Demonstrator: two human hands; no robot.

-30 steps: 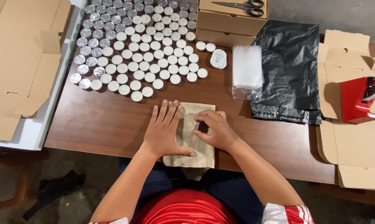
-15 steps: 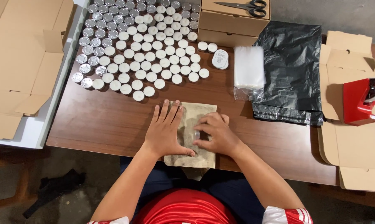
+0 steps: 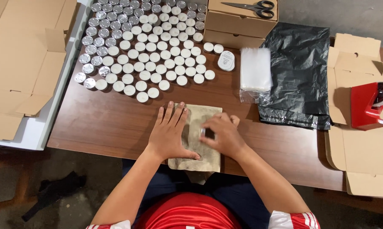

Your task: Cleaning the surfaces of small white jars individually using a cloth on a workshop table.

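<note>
A beige cloth (image 3: 206,116) lies on the brown table (image 3: 115,127) at its near edge. My left hand (image 3: 170,133) presses flat on the cloth's left half, fingers spread. My right hand (image 3: 221,133) rests on the cloth's right half, its fingers closed around a small round tin (image 3: 204,132) that is mostly hidden. Behind the cloth stand several rows of small round tins with white tops (image 3: 153,55).
A stack of clear plastic bags (image 3: 255,70) and a black plastic bag (image 3: 299,76) lie at the right. Closed cardboard boxes with scissors (image 3: 250,6) on top stand at the back. A red tape dispenser (image 3: 369,106) sits on flat cardboard at the far right. More flattened boxes (image 3: 22,63) lie left.
My right hand has shifted slightly left and down over the cloth with the small tin under its fingers. My left hand has stayed flat.
</note>
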